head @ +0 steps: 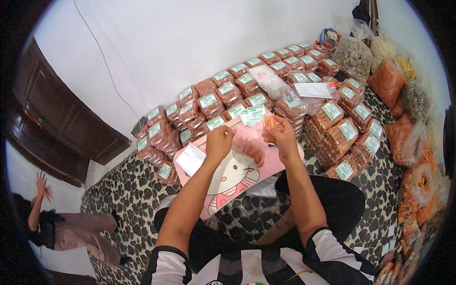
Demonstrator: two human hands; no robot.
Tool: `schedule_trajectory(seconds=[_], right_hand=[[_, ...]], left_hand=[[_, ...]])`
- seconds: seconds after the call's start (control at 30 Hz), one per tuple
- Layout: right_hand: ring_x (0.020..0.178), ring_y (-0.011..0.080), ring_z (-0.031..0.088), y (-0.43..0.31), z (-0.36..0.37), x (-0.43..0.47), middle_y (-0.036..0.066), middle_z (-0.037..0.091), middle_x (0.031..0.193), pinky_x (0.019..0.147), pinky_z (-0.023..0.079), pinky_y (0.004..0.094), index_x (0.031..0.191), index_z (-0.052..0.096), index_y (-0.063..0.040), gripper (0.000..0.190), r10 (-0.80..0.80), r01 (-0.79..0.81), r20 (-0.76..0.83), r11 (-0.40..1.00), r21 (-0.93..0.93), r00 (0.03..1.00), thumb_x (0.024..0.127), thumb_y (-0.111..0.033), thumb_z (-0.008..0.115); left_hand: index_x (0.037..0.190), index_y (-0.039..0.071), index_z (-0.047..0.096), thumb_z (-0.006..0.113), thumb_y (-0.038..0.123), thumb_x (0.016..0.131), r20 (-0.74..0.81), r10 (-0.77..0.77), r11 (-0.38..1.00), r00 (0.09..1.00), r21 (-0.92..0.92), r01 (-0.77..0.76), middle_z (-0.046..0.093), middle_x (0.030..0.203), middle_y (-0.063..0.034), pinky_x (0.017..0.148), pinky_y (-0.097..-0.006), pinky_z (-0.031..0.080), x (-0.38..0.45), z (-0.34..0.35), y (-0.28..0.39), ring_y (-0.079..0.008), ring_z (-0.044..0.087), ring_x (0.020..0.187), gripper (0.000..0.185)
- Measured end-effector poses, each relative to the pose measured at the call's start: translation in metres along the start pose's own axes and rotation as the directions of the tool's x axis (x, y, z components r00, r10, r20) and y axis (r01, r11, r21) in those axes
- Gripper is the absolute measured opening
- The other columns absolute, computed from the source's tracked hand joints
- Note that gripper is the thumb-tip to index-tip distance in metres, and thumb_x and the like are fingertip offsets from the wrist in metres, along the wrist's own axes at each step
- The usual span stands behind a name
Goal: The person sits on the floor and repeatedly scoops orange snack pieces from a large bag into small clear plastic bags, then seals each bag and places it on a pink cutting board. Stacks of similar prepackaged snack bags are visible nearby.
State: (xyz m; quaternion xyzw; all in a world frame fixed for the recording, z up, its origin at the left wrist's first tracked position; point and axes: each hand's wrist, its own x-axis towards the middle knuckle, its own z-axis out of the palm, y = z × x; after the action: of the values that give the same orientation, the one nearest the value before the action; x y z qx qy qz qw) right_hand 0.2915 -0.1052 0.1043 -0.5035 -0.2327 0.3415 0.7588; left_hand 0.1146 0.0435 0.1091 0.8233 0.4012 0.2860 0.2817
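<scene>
A low pink table (274,156) with a cartoon cat print stands before me. On it lies a clear plastic bag (248,150) of reddish-brown contents, between my hands. Just left of the bag's upper end, the thumb and fingers of my left hand (219,144) come together; whether they pinch something is unclear. My right hand (283,139) holds a small orange translucent item (270,123), possibly a tape roll, up at the table's far right. Loose green-and-white labels (253,115) lie at the far edge. Some white plastic sheets or bags (191,159) rest on the table's left side.
Stacked labelled packs (208,101) line the wall, with more piles (331,131) at right. Empty plastic packaging (272,82) lies across some. Large filled bags (386,83) crowd the right wall. Another person (67,228) is at left, near a brown door (67,107).
</scene>
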Motion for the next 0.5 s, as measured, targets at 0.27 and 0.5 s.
schedule_trajectory(seconds=[0.27, 0.5], right_hand=[[0.095, 0.0117, 0.067, -0.009, 0.014, -0.023, 0.008, 0.069, 0.111, 0.083, 0.055, 0.0270, 0.125, 0.059, 0.001, 0.033, -0.143, 0.300, 0.366, 0.857, -0.419, 0.920, 0.098, -0.011, 0.074], [0.099, 0.0268, 0.073, -0.010, 0.048, -0.035, 0.018, 0.075, 0.107, 0.086, 0.055, 0.0397, 0.120, 0.060, -0.002, 0.037, -0.008, 0.397, 0.609, 0.766, -0.506, 0.793, 0.099, -0.031, 0.071]], left_hand=[[0.085, -0.003, 0.075, 0.079, 0.025, 0.088, -0.080, -0.049, 0.987, 0.996, -0.157, 0.036, 0.069, 0.069, -0.0141, 0.059, -0.0383, 0.049, -0.050, 0.014, -0.034, -0.0229, 0.064, 0.059, 0.028], [0.078, -0.002, 0.069, 0.075, 0.026, 0.088, -0.053, -0.045, 0.993, 0.998, -0.108, 0.039, 0.066, 0.066, -0.0174, 0.061, -0.0404, 0.050, -0.059, 0.003, -0.039, -0.0268, 0.065, 0.058, 0.030]])
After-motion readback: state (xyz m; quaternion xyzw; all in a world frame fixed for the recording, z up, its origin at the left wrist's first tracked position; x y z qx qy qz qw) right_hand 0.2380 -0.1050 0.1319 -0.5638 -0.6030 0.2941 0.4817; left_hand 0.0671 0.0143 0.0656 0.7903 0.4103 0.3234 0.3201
